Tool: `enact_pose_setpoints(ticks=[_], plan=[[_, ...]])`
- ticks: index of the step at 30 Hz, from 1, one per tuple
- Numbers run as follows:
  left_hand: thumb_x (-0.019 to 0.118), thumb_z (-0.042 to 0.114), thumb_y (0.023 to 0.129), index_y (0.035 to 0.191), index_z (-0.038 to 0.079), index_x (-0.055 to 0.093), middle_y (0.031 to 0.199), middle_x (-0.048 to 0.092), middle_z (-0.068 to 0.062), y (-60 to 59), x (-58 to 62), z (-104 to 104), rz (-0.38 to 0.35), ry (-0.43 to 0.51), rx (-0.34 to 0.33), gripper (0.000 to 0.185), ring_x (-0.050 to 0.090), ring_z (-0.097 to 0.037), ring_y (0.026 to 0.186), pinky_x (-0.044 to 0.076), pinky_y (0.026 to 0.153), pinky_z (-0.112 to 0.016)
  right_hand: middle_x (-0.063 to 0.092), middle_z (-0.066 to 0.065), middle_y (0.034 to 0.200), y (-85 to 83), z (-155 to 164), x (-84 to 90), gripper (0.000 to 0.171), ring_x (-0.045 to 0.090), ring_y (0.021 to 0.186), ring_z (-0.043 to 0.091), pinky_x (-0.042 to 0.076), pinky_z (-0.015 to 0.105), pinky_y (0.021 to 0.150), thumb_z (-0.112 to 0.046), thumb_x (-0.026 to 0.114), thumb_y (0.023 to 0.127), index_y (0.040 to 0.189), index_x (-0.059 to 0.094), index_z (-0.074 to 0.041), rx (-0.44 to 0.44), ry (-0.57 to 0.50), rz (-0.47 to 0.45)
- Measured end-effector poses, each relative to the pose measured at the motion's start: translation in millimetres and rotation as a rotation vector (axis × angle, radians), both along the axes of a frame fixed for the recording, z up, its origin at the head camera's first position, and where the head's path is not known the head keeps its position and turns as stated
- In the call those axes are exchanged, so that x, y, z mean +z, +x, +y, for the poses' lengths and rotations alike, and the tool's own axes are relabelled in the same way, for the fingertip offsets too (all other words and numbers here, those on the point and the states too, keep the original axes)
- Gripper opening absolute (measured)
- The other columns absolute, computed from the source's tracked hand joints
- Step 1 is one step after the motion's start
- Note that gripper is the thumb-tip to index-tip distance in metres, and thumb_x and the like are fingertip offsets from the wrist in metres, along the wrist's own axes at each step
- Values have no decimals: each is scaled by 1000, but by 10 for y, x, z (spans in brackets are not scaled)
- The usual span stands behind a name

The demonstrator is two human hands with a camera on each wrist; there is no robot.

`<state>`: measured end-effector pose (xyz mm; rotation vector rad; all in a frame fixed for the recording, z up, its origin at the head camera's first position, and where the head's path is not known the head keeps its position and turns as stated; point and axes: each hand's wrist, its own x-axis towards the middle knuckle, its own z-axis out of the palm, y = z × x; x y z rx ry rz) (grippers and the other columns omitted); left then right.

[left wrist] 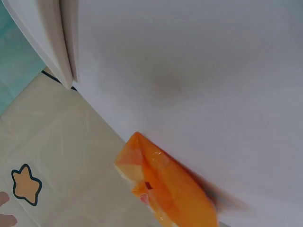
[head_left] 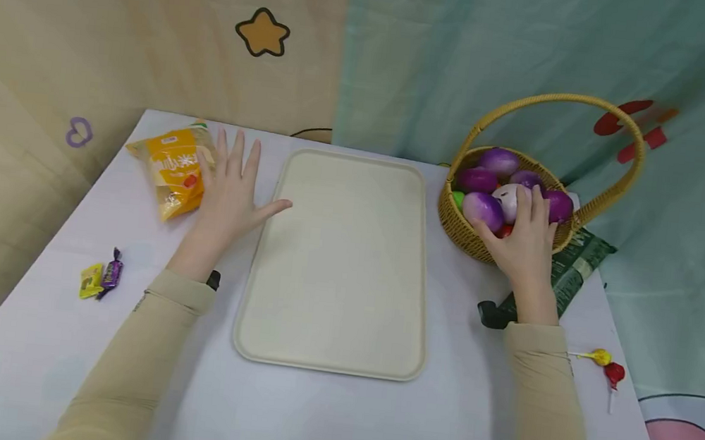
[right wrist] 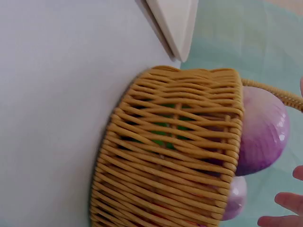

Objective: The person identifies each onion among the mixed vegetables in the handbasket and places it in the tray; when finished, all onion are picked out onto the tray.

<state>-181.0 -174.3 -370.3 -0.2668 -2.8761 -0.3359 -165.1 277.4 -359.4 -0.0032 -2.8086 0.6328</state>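
My left hand lies flat on the white table with its fingers spread, between an orange snack bag and a cream tray. Its thumb points at the tray's left rim. My right hand reaches into a wicker basket at the right, its fingers resting on a white round item among purple onions. In the right wrist view the basket wall fills the frame, an onion bulges above it, and fingertips hover spread at the edge. The bag shows in the left wrist view.
Two small wrapped candies lie near the table's left edge. A dark green packet sits under and beside the basket, and two lollipops lie at the right edge. The basket's tall handle arches overhead. Patterned cloth hangs behind.
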Motion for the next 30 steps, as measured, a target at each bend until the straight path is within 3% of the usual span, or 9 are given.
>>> enact_pose_setpoints(ticks=[3, 6, 12, 17, 24, 30], plan=[[65, 61, 85, 157, 1, 13, 162, 5, -27, 51, -51, -67, -40, 42, -9, 107, -9, -44, 150, 0, 116, -71, 26, 22, 157, -13, -68, -106, 91, 29, 140, 48, 24, 69, 113, -55, 67, 86, 154, 29, -6, -28, -55, 43], [68, 54, 86, 156, -1, 17, 160, 12, -29, 78, -109, -117, -99, 124, -31, 102, 7, -47, 148, 11, 117, -69, 35, 24, 146, -7, -125, -165, 83, 37, 132, 45, 34, 63, 110, -48, 69, 87, 150, 35, -6, -78, -106, 64], [62, 45, 94, 152, -3, 25, 152, 26, -29, 69, -207, -158, -385, 352, -53, 84, 29, -45, 138, 28, 116, -60, 39, 24, 135, -3, -172, -194, 75, 45, 123, 39, 41, 57, 106, -48, 68, 88, 145, 41, -10, -184, -236, 15], [59, 34, 98, 150, -2, 28, 141, 34, -27, 24, -283, -159, -573, 412, -32, 70, 43, -40, 128, 40, 109, -56, 37, 23, 136, -38, -183, -243, 79, 47, 121, 40, 41, 57, 107, -56, 69, 84, 143, 40, -12, -250, -318, -10], [57, 13, 95, 148, -6, 29, 132, 44, -31, -8, -372, -138, -673, 398, -52, 63, 51, -41, 117, 45, 104, -54, 36, 21, 135, -104, -224, -345, 76, 45, 123, 38, 39, 54, 110, -55, 72, 82, 136, 42, -10, -266, -384, 28], [56, 1, 92, 150, -5, 27, 124, 54, -30, -9, -444, -131, -690, 426, -66, 64, 59, -35, 100, 54, 87, -42, 37, 19, 133, -134, -282, -327, 75, 43, 122, 34, 38, 49, 111, -52, 72, 82, 132, 42, -4, -239, -385, 80]])
